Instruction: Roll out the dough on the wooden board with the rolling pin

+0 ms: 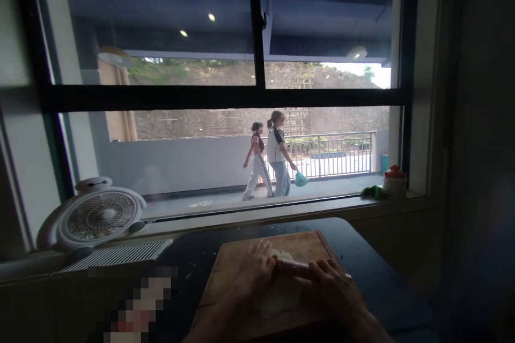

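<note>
A wooden board (306, 244) lies on a dark table (354, 236) in front of a large window. On the board is a pale sheet of dough (281, 295). Both my hands rest palm-down on a thin rolling pin (295, 267) lying across the dough. My left hand (255, 270) presses on the pin's left part. My right hand (333, 286) covers its right part. Only the short middle stretch of the pin shows between them.
A small white desk fan (96, 217) stands on the sill at the left, above a slatted white panel (116, 254). A white jar with a red lid (395, 181) and a green cloth (372, 191) sit at the sill's right end. Two people walk past outside.
</note>
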`<state>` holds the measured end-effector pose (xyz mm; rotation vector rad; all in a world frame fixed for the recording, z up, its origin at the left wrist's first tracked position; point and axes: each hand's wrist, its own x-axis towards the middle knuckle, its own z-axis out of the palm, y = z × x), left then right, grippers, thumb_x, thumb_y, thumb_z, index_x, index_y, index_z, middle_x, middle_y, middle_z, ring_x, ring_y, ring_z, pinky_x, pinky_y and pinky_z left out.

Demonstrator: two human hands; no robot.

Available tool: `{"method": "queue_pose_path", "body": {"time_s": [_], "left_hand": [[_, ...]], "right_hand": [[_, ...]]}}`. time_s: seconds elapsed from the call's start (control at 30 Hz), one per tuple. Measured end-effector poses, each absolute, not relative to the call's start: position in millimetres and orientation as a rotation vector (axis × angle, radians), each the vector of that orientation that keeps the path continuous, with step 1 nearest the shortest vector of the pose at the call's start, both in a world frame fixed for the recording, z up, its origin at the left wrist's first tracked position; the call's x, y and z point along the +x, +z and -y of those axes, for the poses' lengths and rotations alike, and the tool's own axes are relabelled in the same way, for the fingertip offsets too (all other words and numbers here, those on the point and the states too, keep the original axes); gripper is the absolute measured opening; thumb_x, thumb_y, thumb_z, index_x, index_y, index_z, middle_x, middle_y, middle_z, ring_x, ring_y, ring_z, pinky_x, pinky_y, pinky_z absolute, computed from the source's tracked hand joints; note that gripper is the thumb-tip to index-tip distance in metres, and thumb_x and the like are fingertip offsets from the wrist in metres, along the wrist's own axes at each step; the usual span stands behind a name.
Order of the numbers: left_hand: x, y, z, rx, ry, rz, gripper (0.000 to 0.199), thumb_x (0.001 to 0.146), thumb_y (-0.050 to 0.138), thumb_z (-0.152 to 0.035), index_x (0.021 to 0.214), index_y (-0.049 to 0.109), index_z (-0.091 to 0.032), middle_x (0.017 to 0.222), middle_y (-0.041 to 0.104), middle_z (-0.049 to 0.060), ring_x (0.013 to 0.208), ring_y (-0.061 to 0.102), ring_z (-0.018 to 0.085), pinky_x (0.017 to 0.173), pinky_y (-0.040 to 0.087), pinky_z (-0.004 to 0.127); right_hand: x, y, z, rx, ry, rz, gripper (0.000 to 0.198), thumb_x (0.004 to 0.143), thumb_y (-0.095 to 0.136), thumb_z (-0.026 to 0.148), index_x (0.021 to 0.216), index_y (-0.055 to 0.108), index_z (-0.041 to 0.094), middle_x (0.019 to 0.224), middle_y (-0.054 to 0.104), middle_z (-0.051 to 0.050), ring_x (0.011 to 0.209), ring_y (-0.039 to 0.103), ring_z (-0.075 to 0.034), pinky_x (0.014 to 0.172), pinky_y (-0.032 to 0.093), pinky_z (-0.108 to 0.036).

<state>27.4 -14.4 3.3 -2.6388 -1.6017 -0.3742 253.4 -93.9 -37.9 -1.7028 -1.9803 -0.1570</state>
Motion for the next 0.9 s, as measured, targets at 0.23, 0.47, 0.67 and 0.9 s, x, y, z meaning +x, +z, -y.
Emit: {"method": "queue_pose_path", "body": {"time_s": [0.23,0.47,0.67,0.9], "left_hand": [[-40.0,-46.5,30.7,-2.580,-0.411,1.437,0.060,0.089,0.027,-0.053,0.142,0.028,-0.025,0.148,0.019,-0.002,0.139,0.014,0.024,0.116,0.005,0.043],[-59.3,-9.1,-35.2,-2.460,-0.318,1.705,0.059,0.091,0.018,-0.046,0.134,0.043,-0.015,0.141,0.039,0.008,0.133,0.031,0.024,0.110,0.016,0.049],[-40.0,-6.2,-71.5,-2.449,-0.309,1.773,0.055,0.090,0.019,-0.042,0.129,0.049,-0.016,0.136,0.047,0.010,0.129,0.037,0.024,0.106,0.023,0.048],[-47.8,-15.9,-24.7,-2.455,-0.446,1.625,0.053,0.092,0.017,-0.041,0.124,0.054,-0.019,0.126,0.057,0.009,0.120,0.047,0.022,0.109,0.016,0.046]], "right_hand": [[234.8,-29.6,67.4,-1.545,-0.033,2.069,0.021,0.084,0.052,0.024,0.102,0.059,0.031,0.105,0.059,0.001,0.102,0.050,-0.016,0.079,0.037,-0.023],[174.2,-9.8,-19.3,-1.567,0.031,2.137,0.023,0.086,0.049,0.037,0.085,0.066,0.021,0.093,0.061,-0.004,0.093,0.052,-0.018,0.083,0.036,-0.028],[151.5,-15.0,-44.1,-1.689,-0.007,2.050,0.043,0.091,0.033,0.044,0.092,0.066,0.017,0.101,0.061,-0.011,0.098,0.053,-0.026,0.084,0.036,-0.039],[148.5,-24.0,9.3,-1.537,-0.108,2.001,0.032,0.089,0.040,0.043,0.101,0.060,0.020,0.107,0.061,-0.007,0.104,0.051,-0.023,0.097,0.028,-0.037]]}}
